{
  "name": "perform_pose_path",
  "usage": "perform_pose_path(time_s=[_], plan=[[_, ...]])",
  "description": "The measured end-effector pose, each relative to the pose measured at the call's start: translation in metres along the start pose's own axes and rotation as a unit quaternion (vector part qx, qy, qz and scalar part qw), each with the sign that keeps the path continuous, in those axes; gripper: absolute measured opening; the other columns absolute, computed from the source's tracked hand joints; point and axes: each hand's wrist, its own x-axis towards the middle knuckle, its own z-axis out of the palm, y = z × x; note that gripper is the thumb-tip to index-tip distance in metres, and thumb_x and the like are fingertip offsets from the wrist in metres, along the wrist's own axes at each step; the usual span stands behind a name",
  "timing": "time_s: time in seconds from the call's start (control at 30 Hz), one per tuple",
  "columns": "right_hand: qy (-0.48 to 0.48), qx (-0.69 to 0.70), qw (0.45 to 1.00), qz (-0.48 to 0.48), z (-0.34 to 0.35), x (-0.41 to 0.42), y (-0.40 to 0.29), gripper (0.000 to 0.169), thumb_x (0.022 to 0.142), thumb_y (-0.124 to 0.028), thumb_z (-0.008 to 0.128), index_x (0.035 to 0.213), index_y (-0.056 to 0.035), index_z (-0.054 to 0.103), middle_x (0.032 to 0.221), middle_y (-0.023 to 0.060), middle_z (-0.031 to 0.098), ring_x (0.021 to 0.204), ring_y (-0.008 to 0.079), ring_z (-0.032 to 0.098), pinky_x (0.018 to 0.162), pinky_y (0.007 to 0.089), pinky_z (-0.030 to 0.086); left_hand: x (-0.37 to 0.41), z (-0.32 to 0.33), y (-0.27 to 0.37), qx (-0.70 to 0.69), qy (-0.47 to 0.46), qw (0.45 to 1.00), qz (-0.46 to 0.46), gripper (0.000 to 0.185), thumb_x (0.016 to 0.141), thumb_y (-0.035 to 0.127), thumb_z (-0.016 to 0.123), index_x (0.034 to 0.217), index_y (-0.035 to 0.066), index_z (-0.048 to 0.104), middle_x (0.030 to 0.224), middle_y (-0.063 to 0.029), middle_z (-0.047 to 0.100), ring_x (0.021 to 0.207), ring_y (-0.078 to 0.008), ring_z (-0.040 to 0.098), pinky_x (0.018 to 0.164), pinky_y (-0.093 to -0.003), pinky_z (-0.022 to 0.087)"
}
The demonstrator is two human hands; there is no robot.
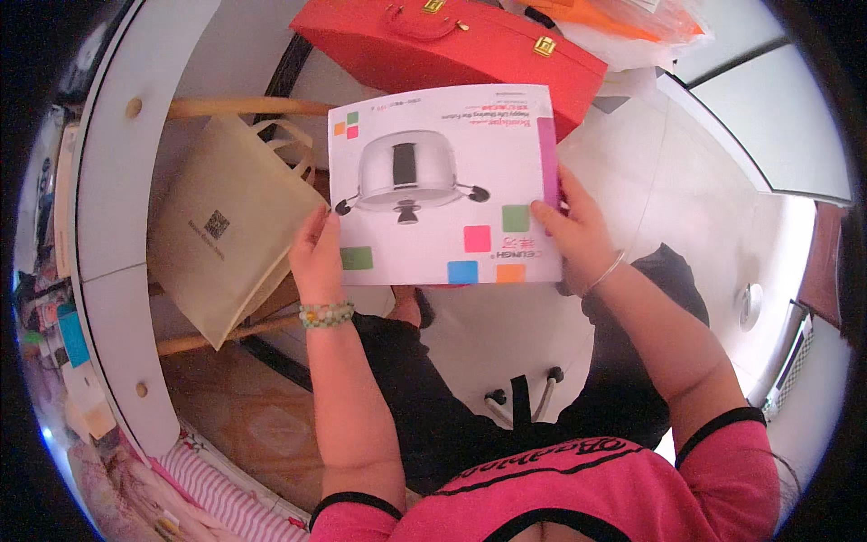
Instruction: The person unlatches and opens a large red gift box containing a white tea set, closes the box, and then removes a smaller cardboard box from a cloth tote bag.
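A white cardboard box (433, 244) with a printed picture of a lidded cooking pot, upside down to me, is held up above my lap. Coloured squares and writing cover its face, and its right side is purple. My left hand (321, 254) grips the box's left edge; a beaded bracelet is on that wrist. At the right edge, my right hand (576, 227) holds it with the thumb on the front face, the fingers partly hidden behind. Just left of the box is a beige tote bag (223, 203). A red case (447, 47) with gold clasps lies beyond the box.
A wooden rail (250, 106) runs behind the tote bag, beside white cabinet fronts (122, 203). Orange and clear plastic wrapping (616, 27) lies past the red case. Chair casters (555, 374) show on the pale floor between my legs. Pink striped cloth (223, 498) is at lower left.
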Motion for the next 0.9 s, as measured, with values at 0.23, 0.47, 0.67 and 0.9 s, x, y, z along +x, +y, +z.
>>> perform_pose_path(time_s=[0.23, 0.47, 0.67, 0.9], plan=[[0.044, -0.023, 0.998, 0.048, -0.002, 0.005, -0.016, 0.046, 0.078, -0.014, 0.057, 0.119, 0.0028, 0.042, 0.094, 0.0067, 0.056, 0.073, 0.0086, 0.05, 0.059, 0.0227, 0.042, -0.004, -0.02, 0.007, -0.148, -0.075, 0.986, -0.001, 0.025, 0.079, 0.004, 0.055, 0.104, -0.003, 0.057, 0.095, -0.0094, 0.06, 0.082, -0.0152, 0.057, 0.072, -0.0268, 0.046], [0.047, 0.001, 0.997, 0.063, -0.004, 0.004, -0.011, 0.046, 0.08, -0.018, 0.054, 0.119, 0.0041, 0.042, 0.103, 0.0085, 0.054, 0.088, 0.0147, 0.052, 0.076, 0.0245, 0.042, 0.0, -0.038, -0.004, -0.309, -0.217, 0.924, -0.058, 0.032, 0.078, 0.001, 0.055, 0.11, -0.002, 0.053, 0.103, -0.0107, 0.058, 0.09, -0.0164, 0.056, 0.079, -0.0275, 0.046], [0.013, 0.03, 0.999, 0.031, -0.008, 0.001, -0.01, 0.044, 0.082, -0.018, 0.051, 0.118, 0.0059, 0.043, 0.104, 0.011, 0.055, 0.091, 0.0162, 0.053, 0.074, 0.0239, 0.044, 0.0, -0.048, -0.007, -0.337, -0.306, 0.89, 0.009, 0.044, 0.085, 0.021, 0.048, 0.123, 0.0, 0.042, 0.121, -0.0103, 0.048, 0.111, -0.0185, 0.046, 0.094, -0.0312, 0.035], [0.037, -0.026, 0.999, -0.007, 0.002, -0.006, -0.027, 0.043, 0.082, -0.019, 0.05, 0.115, 0.0071, 0.044, 0.101, 0.013, 0.056, 0.087, 0.0169, 0.055, 0.075, 0.0251, 0.045, -0.002, -0.063, -0.02, -0.331, -0.331, 0.883, 0.038, 0.04, 0.08, 0.004, 0.048, 0.12, 0.001, 0.047, 0.125, -0.0101, 0.045, 0.116, -0.0193, 0.04, 0.099, -0.0317, 0.029]])
